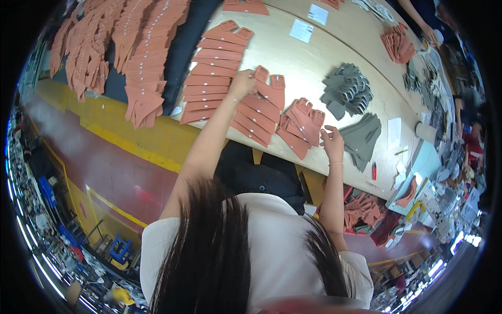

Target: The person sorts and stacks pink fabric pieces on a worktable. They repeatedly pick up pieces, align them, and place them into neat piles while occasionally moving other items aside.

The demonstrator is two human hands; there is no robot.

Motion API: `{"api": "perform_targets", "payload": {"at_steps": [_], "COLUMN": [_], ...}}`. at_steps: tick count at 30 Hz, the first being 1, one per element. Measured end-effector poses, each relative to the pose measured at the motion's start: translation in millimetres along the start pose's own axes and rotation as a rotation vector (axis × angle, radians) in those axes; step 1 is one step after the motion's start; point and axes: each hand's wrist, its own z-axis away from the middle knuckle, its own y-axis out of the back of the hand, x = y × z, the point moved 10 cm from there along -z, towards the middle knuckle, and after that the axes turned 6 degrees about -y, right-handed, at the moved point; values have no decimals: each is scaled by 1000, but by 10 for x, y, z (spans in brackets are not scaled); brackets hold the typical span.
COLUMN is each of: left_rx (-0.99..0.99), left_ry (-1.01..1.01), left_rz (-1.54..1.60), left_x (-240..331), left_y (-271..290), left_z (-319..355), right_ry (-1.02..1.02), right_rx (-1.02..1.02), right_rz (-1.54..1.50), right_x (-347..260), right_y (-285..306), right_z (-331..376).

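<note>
My left hand (244, 85) is closed at the edge of a terracotta cut piece (273, 94) with two looped tabs. This piece lies over a fanned row of similar pieces (256, 116). To the right is a smaller overlapping stack of terracotta pieces (302, 125). Just beside that stack is my right hand (333, 144), its fingers curved and apart, with nothing visible in them. Another long fanned row of terracotta pieces (212, 73), with small white marks, runs along the left of the table.
Grey-green cut pieces (348, 91) and a second grey-green stack (361, 140) lie right of my hands. A red pen (374, 171) is near the table edge. More terracotta pieces (146, 68) cover a dark surface at left. Another person's hand (431, 36) shows at far right.
</note>
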Motion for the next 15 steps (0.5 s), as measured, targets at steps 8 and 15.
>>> {"api": "perform_targets", "payload": {"at_steps": [8, 15], "left_rx": [36, 80], "left_ry": [-97, 55], "left_rz": [-367, -537], "left_x": [152, 145], "left_y": [82, 174], "left_z": [95, 225], "right_ry": [108, 18], "right_rx": [151, 90], "right_rz": [49, -43], "right_x": [254, 176], "right_y": [-71, -310], "right_z": [-184, -209]}}
